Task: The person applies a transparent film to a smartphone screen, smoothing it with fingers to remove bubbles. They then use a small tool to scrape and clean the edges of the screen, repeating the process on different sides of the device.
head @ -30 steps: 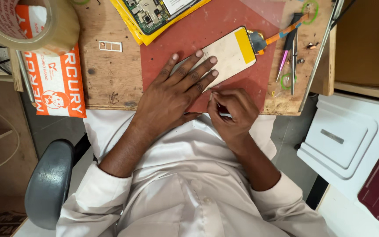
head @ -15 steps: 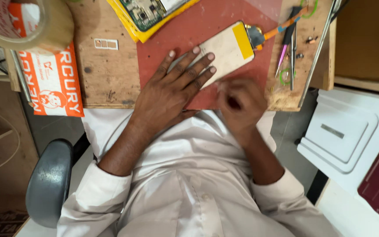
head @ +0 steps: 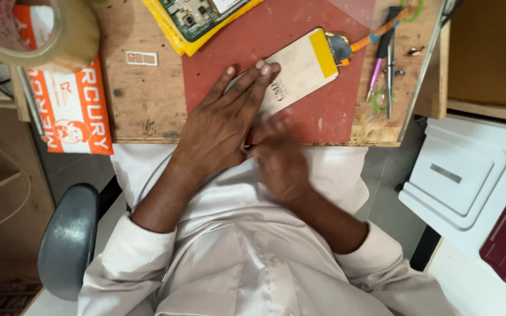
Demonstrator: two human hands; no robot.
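A beige phone panel (head: 300,70) with a yellow strip at its far end lies on a red mat (head: 329,111) on the wooden bench. My left hand (head: 224,123) lies flat on the panel's near end, fingers spread, pinning it down. Blurred by motion, my right hand (head: 279,161) sits at the bench's near edge, right beside my left thumb. Whether it holds anything cannot be made out. An orange-handled tool (head: 376,32) touches the panel's far end.
A pink-handled tool (head: 375,77) and tweezers (head: 389,70) lie right of the mat. A yellow tray with a circuit board (head: 200,17) sits at the back. A tape roll (head: 36,29) and an orange packet (head: 74,111) are left. A white box (head: 458,175) stands right.
My right hand, which held a thin tool a second ago, has slid left to my left thumb and is now blurred. My left hand stays flat on the panel.
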